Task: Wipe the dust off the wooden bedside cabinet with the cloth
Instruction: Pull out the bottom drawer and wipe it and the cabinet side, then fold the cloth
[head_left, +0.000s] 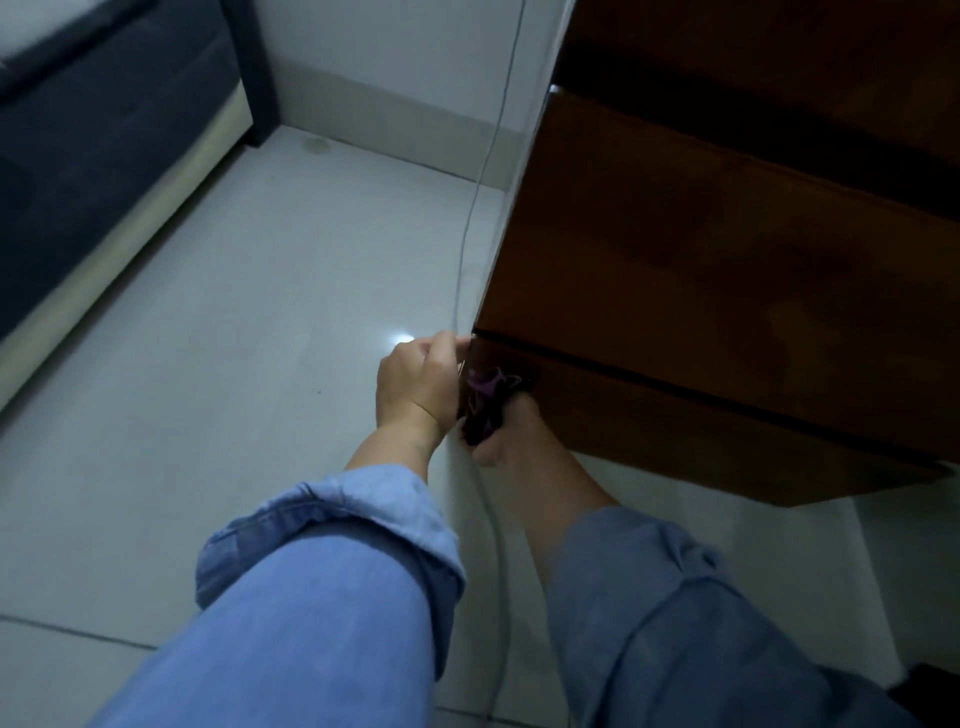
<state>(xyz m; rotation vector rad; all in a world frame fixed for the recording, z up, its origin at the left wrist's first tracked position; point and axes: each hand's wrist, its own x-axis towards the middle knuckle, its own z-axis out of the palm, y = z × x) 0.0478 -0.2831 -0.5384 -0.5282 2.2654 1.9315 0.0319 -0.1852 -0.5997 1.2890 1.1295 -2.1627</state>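
Cloth, dark with purple, sat bunched against the lower left corner of the wooden bedside cabinet, at the seam under the drawer front. Right hand was closed around it from below. Left hand was curled at the corner edge, fingertips touching the cabinet; what it gripped couldn't be told. A thin cable ran down beside the cabinet onto the tiled floor.

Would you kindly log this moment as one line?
stage: wiping | cloth: at cabinet lower left corner | left hand: beside cloth | right hand: holding cloth
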